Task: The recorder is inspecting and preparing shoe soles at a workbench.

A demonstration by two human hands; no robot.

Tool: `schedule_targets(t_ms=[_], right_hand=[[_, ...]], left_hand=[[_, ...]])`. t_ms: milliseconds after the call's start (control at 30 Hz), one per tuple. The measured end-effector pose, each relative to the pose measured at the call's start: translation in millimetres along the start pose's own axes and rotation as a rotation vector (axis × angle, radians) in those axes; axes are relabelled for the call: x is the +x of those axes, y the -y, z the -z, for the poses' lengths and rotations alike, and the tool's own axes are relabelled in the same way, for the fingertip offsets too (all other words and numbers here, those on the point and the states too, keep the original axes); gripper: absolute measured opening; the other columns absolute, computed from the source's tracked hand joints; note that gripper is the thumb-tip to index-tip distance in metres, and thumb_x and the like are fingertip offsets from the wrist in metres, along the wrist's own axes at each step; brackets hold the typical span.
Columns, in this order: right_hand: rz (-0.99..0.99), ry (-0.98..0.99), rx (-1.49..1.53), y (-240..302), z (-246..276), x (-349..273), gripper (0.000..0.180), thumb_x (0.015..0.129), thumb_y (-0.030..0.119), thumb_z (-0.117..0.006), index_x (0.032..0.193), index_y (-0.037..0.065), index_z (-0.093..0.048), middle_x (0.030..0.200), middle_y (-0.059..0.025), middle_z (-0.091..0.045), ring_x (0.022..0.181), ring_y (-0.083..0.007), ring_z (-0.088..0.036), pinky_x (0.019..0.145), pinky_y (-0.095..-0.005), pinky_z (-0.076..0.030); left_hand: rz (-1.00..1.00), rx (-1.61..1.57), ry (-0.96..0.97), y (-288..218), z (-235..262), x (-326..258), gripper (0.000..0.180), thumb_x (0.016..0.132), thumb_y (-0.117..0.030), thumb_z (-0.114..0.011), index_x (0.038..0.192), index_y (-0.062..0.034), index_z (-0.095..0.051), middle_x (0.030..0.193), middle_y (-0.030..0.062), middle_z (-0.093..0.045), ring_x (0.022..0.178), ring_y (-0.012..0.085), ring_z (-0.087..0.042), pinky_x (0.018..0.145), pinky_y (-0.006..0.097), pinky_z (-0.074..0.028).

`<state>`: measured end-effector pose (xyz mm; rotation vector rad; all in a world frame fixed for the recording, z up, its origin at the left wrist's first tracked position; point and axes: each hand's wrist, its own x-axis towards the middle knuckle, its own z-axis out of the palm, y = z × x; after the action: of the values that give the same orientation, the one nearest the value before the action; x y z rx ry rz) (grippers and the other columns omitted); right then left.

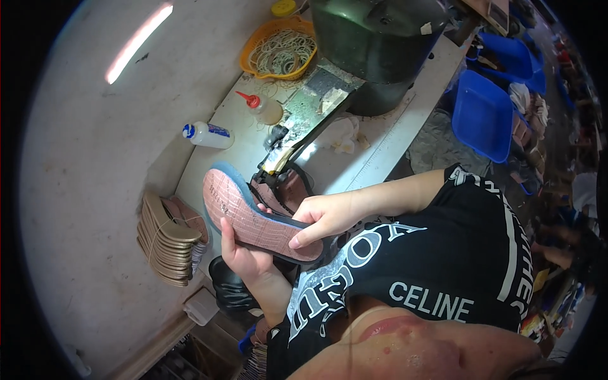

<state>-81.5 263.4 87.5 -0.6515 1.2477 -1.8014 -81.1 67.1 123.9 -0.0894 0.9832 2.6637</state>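
Note:
A pinkish-brown shoe insole (253, 221) with a grid-like pattern, faint dark marks and a dark blue-grey edge is held tilted in front of my chest. My left hand (250, 261) grips its left side, thumb over the patterned face and fingertips showing past the far edge. My right hand (323, 218) pinches the narrower right end, its thumb pressed on the face and other fingers hidden behind. Just beyond it, a similar pink piece with a black edge (293, 191) lies beneath the dark metal head of a machine (275, 161), partly covered.
A tied stack of insoles (168, 244) stands by the wall at left. On the white table (380, 152) are a white bottle (210, 135), a red-tipped glue bottle (265, 109), an orange basket of cords (256, 38) and a large dark drum-like container (373, 44). Blue bins (482, 117) stand at right.

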Motion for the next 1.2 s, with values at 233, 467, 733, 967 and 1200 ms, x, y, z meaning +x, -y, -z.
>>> schedule_targets(t_ms=[233, 467, 733, 967, 1200], right_hand=[[0.028, 0.039, 0.208, 0.8, -4.1, -9.7, 0.029, 0.093, 0.026, -0.061, 0.091, -0.003, -0.065, 0.079, 0.0049, -0.061, 0.072, -0.0022, -0.050, 0.063, -0.0227, -0.043], [-0.011, 0.029, 0.207, -4.5, -2.1, -8.8, 0.026, 0.093, 0.022, -0.062, 0.081, 0.000, -0.065, 0.071, 0.0085, -0.054, 0.068, 0.0003, -0.043, 0.058, -0.0215, -0.039], [0.000, 0.059, -0.258, 13.3, -2.0, 3.2, 0.034, 0.092, 0.024, -0.062, 0.071, -0.003, -0.057, 0.057, -0.0039, -0.045, 0.057, -0.0078, -0.042, 0.053, -0.0299, -0.036], [-0.044, 0.046, -0.382, 13.8, -7.4, 14.1, 0.043, 0.092, 0.028, -0.062, 0.063, -0.001, -0.049, 0.052, -0.0041, -0.038, 0.051, -0.0102, -0.036, 0.048, -0.0309, -0.031], [-0.150, 0.027, -0.276, 8.9, -2.0, 12.2, 0.038, 0.093, 0.026, -0.062, 0.068, -0.002, -0.056, 0.055, 0.0005, -0.043, 0.055, -0.0066, -0.039, 0.051, -0.0280, -0.034]], left_hand=[[-0.012, 0.118, -0.074, 1.5, -10.7, -3.2, 0.049, 0.094, -0.030, -0.046, 0.130, 0.0043, -0.041, 0.111, 0.0205, -0.054, 0.099, 0.0283, -0.055, 0.087, 0.040, -0.047], [0.014, 0.134, 0.038, 3.0, -23.8, 8.4, 0.042, 0.091, -0.021, -0.047, 0.119, 0.0091, -0.047, 0.098, 0.0214, -0.060, 0.087, 0.0265, -0.061, 0.078, 0.037, -0.050], [0.024, -0.017, 0.151, 0.0, -13.7, 6.5, 0.047, 0.086, -0.027, -0.053, 0.119, 0.0063, -0.047, 0.091, 0.0174, -0.056, 0.078, 0.0240, -0.054, 0.070, 0.034, -0.045], [0.056, -0.201, 0.245, -0.3, 6.4, 7.8, 0.045, 0.090, -0.025, -0.049, 0.123, 0.0051, -0.041, 0.094, 0.0177, -0.052, 0.080, 0.0228, -0.052, 0.071, 0.034, -0.045], [0.096, -0.267, 0.261, 6.6, 14.8, 18.6, 0.044, 0.091, -0.026, -0.046, 0.121, 0.0053, -0.042, 0.095, 0.0162, -0.052, 0.082, 0.0219, -0.051, 0.073, 0.033, -0.044]])
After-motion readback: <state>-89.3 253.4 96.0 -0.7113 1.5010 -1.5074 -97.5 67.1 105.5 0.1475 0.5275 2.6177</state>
